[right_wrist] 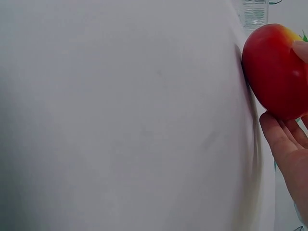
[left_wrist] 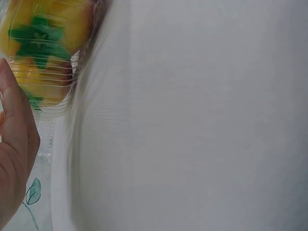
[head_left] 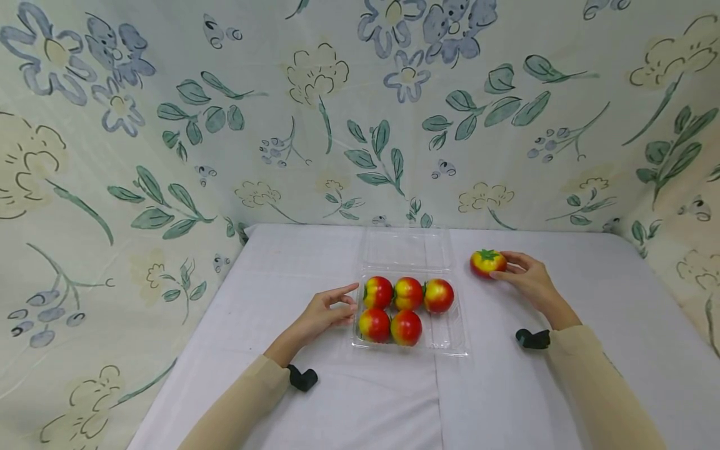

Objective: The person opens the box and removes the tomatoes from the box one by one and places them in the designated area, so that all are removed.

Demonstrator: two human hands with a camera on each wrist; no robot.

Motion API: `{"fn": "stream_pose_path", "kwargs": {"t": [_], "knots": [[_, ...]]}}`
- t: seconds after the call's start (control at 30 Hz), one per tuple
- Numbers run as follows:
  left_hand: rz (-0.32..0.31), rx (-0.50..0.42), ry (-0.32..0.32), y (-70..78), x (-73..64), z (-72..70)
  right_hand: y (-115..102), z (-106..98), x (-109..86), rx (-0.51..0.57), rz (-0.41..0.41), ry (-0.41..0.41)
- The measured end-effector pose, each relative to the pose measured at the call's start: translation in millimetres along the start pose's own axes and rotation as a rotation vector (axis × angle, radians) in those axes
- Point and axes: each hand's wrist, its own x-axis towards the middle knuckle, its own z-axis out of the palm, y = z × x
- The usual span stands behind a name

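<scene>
On the right side of the table, my right hand (head_left: 531, 278) pinches a red-and-yellow tomato (head_left: 487, 264) with a green leafy cap facing up. The right wrist view shows the red side of that tomato (right_wrist: 274, 72), with thumb and fingers on opposite sides of it. A clear plastic clamshell box (head_left: 444, 340) lies with its lid (head_left: 405, 249) folded back. Several similar tomatoes (head_left: 407, 294) sit inside in two rows. Fairly straight fingers of my left hand (head_left: 323, 315) rest against the box's left wall. In the left wrist view, a green cap (left_wrist: 39, 41) shows through the ribbed plastic.
A white cloth (head_left: 270, 269) covers the table, with a crease running forward from the box. Behind and beside the table hangs a curtain (head_left: 315, 156) printed with flowers and leaves. Dark wrist mounts (head_left: 304, 379) stick out from both sleeves.
</scene>
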Motion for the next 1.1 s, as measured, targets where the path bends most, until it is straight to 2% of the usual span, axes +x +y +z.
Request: {"fn": "stream_pose_path", "kwargs": {"t": [0.9, 1.1], "knots": [[0.022, 0.024, -0.015, -3.3, 2.5, -1.3, 6.6, -6.3, 0.5, 0.047, 0.005, -0.017], [0.009, 0.022, -0.008, -2.4, 1.5, -0.8, 6.7, -5.6, -0.5, 0.051, 0.003, -0.016]]}}
